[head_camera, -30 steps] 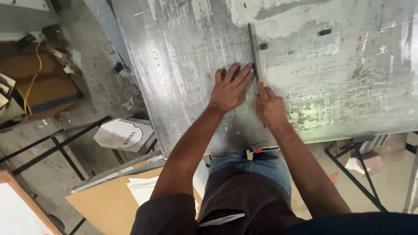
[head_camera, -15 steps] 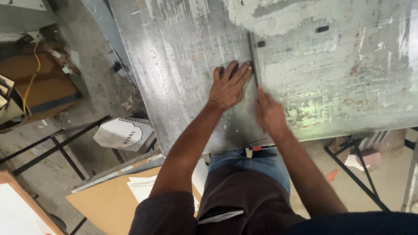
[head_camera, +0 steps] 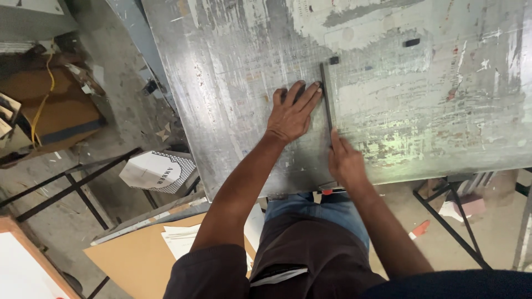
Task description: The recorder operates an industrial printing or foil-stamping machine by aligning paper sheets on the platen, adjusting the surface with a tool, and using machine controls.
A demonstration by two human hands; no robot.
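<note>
The left hand (head_camera: 292, 112) lies flat and spread, palm down, on the scratched grey metal tabletop (head_camera: 233, 105), its fingertips pressed against the left edge of a long, narrow dark metal straightedge (head_camera: 326, 99) that runs from about 12 o'clock down toward 6 o'clock near the middle of the work surface. That open, weighted palm reads as a way to pin the bar so it cannot slide; nothing is gripped. The right hand (head_camera: 346, 161) sits at the bar's near end, roughly 5 o'clock from the left hand, fingers curled inward with the forefinger extended along the bar's right side; whether it pinches a small blade or pencil I cannot tell, since the fingers hide it. A pale thin sheet (head_camera: 432, 83) seems to lie on the table at 3 o'clock from the bar, its edge against it. At 8 o'clock, on the floor, a white folded carton (head_camera: 152, 170) rests beside a brown cardboard panel (head_camera: 124, 260).
</note>
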